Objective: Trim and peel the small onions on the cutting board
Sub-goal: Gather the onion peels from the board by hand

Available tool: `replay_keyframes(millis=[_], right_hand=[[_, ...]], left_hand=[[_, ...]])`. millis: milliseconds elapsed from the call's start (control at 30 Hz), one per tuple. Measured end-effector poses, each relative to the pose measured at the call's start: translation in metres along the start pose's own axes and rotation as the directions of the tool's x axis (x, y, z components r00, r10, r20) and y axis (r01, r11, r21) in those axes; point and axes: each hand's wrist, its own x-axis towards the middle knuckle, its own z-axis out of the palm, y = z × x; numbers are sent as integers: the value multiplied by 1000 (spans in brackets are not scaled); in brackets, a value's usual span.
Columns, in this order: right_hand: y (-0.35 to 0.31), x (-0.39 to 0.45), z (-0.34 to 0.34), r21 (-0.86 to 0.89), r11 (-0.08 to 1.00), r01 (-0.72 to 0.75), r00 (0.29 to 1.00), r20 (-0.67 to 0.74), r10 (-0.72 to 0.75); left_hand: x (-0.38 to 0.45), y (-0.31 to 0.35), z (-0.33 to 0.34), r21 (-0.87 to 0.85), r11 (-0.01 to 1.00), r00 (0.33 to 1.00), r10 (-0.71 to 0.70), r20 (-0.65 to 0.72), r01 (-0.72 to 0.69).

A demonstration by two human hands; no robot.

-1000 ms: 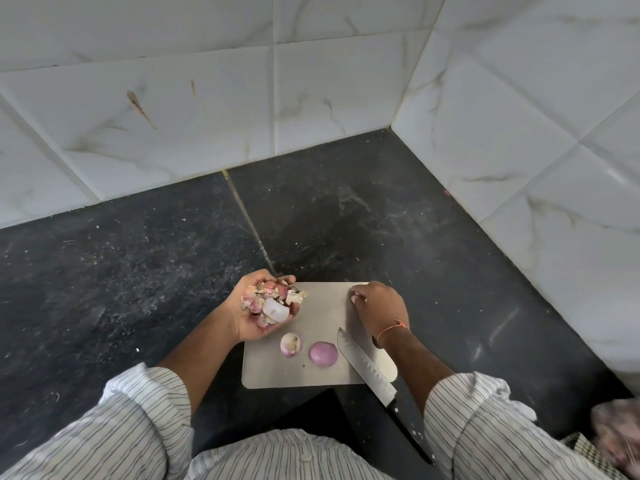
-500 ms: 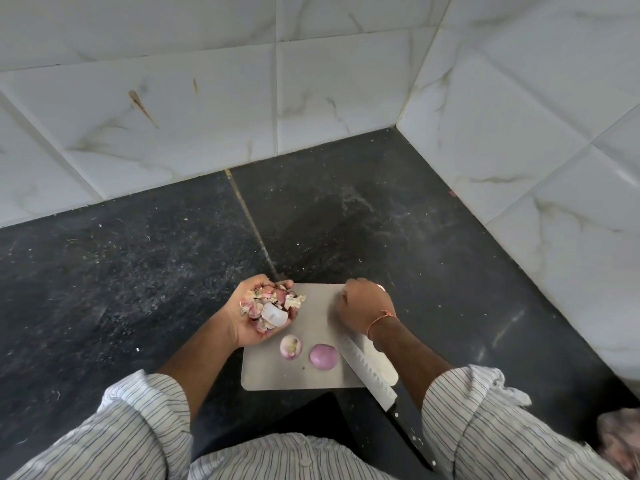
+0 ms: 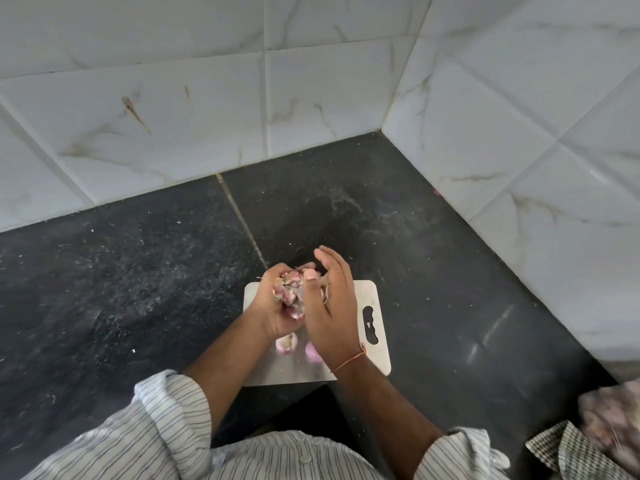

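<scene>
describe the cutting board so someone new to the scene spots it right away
On the black countertop near the tiled corner, the cutting board lies flat under both hands. It's the only pale metallic rectangle there, with rounded corners and a handle cutout along its right edge.

Two small peeled onions lie on the pale cutting board [image 3: 375, 306], just below the hands. The left onion [image 3: 286, 342] is pinkish-white with a purple tinge and sits just under the heel of the left hand [image 3: 277, 311]. The right onion [image 3: 312, 351] is deeper purple, and the wrist of the right hand [image 3: 330, 306] hides part of it. The two lie near each other but apart. The left hand cups a heap of onion peels [image 3: 289, 292], papery pink and white scraps, with the right hand pressed against them from the side.
</scene>
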Motion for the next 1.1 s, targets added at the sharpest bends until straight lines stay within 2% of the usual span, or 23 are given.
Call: replay_keyframes(millis=[100, 167, 267, 400, 500, 600, 900, 1000, 1067, 1100], right_hand=[[-13, -9, 8, 74, 987, -143, 988, -52, 147], [-23, -11, 12, 125, 976, -180, 977, -91, 192], [-32, -12, 14, 117, 976, -185, 965, -166, 203], [-36, -11, 8, 151, 973, -175, 955, -215, 205], [-41, -8, 3, 282, 935, -214, 937, -210, 278], [-48, -4, -3, 422, 869, -259, 902, -215, 374], [-56, 2, -14, 568, 790, -231, 884, -216, 414], [-54, 7, -18, 643, 707, -295, 852, -158, 500], [-51, 11, -20, 684, 644, -344, 832, -96, 546], [-49, 13, -22, 693, 617, -373, 827, -54, 560]], left_hand=[[-3, -12, 8, -95, 992, 996, 85, -25, -87], [-10, -21, 13, -78, 989, 991, 130, 17, -128], [-20, -35, 24, -4, 978, 970, 208, 126, -209], [-40, -38, 43, 47, 943, 934, 320, 159, -331], [-49, -39, 49, 51, 925, 916, 364, 169, -377], [-55, -41, 52, 154, 878, 886, 424, 185, -453], [-61, -43, 57, 376, 759, 847, 479, 230, -531], [-59, -47, 57, 492, 648, 806, 539, 244, -582], [-54, -53, 53, 608, 490, 759, 566, 322, -624], [-51, -55, 49, 658, 379, 719, 587, 373, -651]])
